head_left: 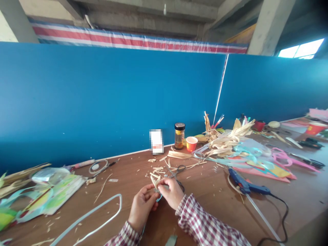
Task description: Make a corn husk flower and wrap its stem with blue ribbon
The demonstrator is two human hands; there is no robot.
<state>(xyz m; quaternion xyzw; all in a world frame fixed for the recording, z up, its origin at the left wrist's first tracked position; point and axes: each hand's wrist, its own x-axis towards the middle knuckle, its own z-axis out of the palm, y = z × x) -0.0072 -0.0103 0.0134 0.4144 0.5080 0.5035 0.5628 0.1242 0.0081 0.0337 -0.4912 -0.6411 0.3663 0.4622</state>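
Observation:
Close together over the brown table, both hands work on one small pale corn husk piece (155, 181) that sticks up in pointed strips. My left hand (144, 204) is closed, pinching its base between thumb and fingers. From the right, my right hand (172, 193) pinches the husk piece at its side. A bit of light blue material (159, 197) shows between the hands; how it joins the husk is hidden. Dark scissors (179, 168) lie just beyond my right hand, among cut husk scraps (158, 169).
A blue glue gun (247, 184) with a cord lies right, near pink scissors (282, 157) and piled dried husks (225, 143). A lidded jar (179, 136) and red paper cup (191, 144) stand by the blue partition (115, 95). Bent white tubing (89, 208) lies left.

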